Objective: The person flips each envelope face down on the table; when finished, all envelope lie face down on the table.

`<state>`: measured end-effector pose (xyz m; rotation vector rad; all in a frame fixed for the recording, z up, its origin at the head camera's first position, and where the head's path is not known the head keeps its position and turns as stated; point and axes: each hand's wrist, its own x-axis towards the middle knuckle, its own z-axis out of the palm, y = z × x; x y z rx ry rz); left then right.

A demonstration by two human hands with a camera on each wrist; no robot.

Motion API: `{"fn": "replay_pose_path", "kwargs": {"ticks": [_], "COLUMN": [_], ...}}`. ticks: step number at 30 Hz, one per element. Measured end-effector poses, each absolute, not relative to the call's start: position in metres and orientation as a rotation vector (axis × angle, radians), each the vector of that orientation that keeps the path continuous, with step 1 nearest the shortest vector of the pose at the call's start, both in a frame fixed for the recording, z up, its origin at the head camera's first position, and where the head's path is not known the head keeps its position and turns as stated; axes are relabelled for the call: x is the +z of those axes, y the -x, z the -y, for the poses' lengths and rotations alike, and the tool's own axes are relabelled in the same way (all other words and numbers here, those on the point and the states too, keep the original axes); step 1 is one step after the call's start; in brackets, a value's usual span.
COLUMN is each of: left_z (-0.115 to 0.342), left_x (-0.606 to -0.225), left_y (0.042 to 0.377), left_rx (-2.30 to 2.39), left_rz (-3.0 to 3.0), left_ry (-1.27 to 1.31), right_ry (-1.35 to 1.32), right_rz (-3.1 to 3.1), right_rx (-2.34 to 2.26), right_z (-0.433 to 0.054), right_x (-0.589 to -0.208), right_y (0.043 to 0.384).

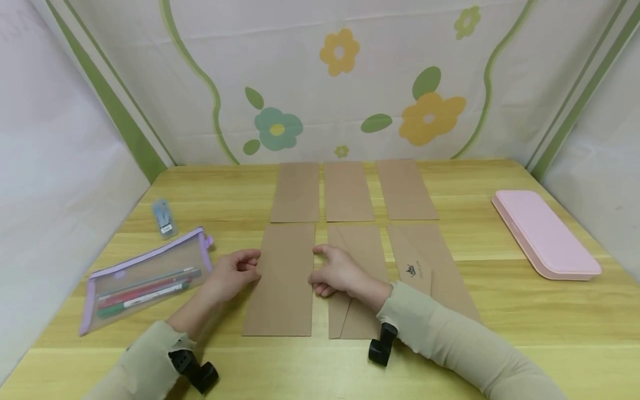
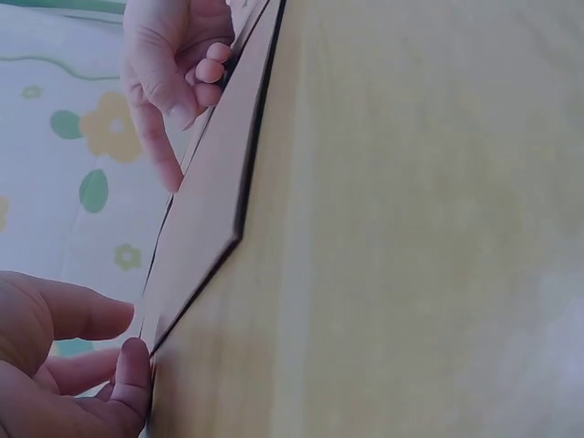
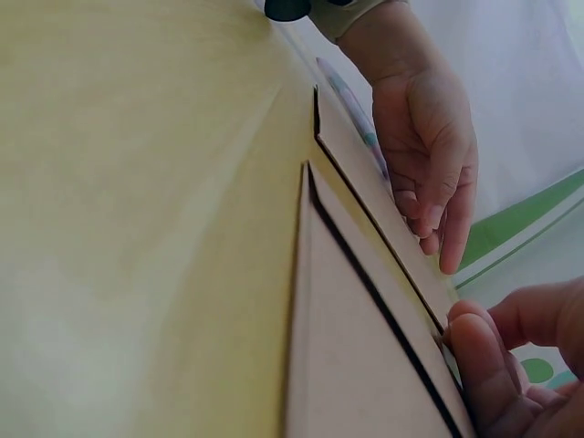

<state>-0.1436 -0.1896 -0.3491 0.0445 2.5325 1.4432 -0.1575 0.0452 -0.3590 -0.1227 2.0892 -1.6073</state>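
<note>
Brown paper envelopes lie flat in two rows of three. My left hand (image 1: 232, 275) is at the left edge of the front left envelope (image 1: 282, 305), thumb and fingers slightly bent. Across from it, the fingertips of my right hand (image 1: 342, 272) touch the right edge of that same envelope. That hand hovers partly over the front middle envelope (image 1: 365, 319), whose flap side faces up. The front right envelope (image 1: 452, 278) bears a small dark crown print and is partly covered by my right sleeve. Behind them are the back left (image 1: 296, 193), back middle (image 1: 348, 191) and back right (image 1: 406, 190) envelopes.
A see-through pouch with a purple zip edge (image 1: 145, 253) holds several pens at the left. Beyond it lies a small light-blue case (image 1: 164, 219). A pink case (image 1: 547, 236) rests at the right of the wooden table (image 1: 350, 369). A flower-printed cloth (image 1: 310, 72) hangs behind.
</note>
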Motion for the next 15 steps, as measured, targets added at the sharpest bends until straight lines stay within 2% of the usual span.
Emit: {"fn": "replay_pose_path", "kwargs": {"ticks": [8, 15], "left_z": [0.189, 0.178], "left_x": [-0.349, -0.343], "left_y": [0.144, 0.144], "left_rx": [1.638, 1.732], "left_rz": [-2.546, -2.54], "left_ry": [-0.009, -0.113], "right_ry": [0.123, 0.167], "right_rz": [-2.061, -2.066], "right_rx": [-1.651, -1.68], "right_z": [-0.047, -0.06], "right_x": [-0.356, -0.346], "right_y": [0.156, 0.157]}}
